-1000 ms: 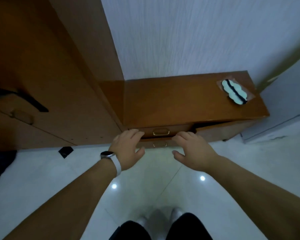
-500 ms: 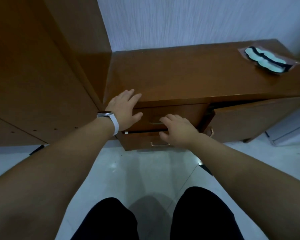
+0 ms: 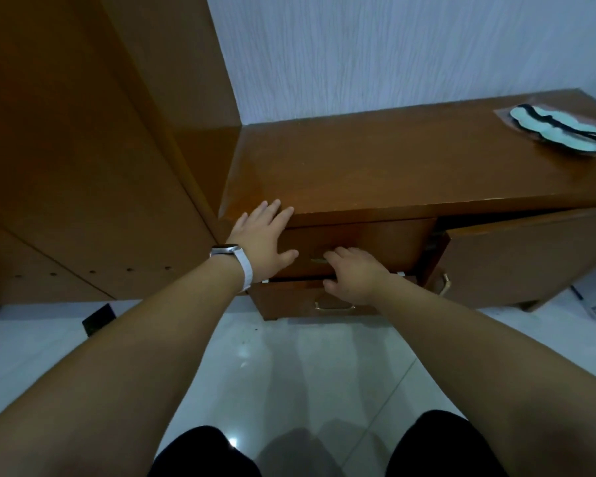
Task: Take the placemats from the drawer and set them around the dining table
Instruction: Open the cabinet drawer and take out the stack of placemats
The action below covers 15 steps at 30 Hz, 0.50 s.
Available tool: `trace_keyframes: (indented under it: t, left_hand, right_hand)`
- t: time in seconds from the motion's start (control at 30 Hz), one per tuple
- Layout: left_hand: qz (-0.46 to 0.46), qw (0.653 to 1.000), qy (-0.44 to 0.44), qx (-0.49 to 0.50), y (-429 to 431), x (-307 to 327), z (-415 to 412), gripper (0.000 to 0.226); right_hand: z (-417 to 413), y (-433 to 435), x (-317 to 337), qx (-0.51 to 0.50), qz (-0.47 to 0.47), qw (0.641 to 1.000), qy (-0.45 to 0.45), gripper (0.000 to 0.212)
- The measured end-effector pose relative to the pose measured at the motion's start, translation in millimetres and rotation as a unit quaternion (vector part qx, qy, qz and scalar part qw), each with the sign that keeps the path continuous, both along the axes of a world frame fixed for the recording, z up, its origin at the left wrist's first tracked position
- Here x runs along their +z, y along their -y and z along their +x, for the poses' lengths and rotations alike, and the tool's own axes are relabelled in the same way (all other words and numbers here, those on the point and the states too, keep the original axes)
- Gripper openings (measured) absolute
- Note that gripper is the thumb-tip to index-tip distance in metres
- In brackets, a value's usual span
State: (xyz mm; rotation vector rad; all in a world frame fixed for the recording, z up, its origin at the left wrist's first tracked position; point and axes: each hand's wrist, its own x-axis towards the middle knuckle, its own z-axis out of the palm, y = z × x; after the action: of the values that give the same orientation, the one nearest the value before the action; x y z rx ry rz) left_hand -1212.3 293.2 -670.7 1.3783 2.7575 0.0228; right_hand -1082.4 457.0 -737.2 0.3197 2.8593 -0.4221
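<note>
Two hands at the cabinet: right hand (image 3: 355, 273) has fingers curled at the upper drawer (image 3: 358, 244), apparently hooked on its handle (image 3: 319, 260), though the grip is hidden; left hand (image 3: 264, 241) lies flat, fingers spread, holding nothing, braced across the drawer's left end and the cabinet top (image 3: 410, 160). Best to pull straight out, left hand steadying, watching the door (image 3: 530, 259) ajar just beside. Both drawers, including the lower drawer (image 3: 289, 299) sitting slightly out, show no contents; placemats not visible, presumably inside.
</note>
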Motion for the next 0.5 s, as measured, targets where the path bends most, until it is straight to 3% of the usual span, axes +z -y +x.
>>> trace_keyframes:
  t: [0.5]
  left_hand:
    - [-0.02, 0.999, 0.017, 0.026, -3.8, 9.8, 11.9, 0.095]
  right_hand:
    - [46.7, 37.5, -12.4, 0.007, -0.005, 1.0, -0.025, 0.04]
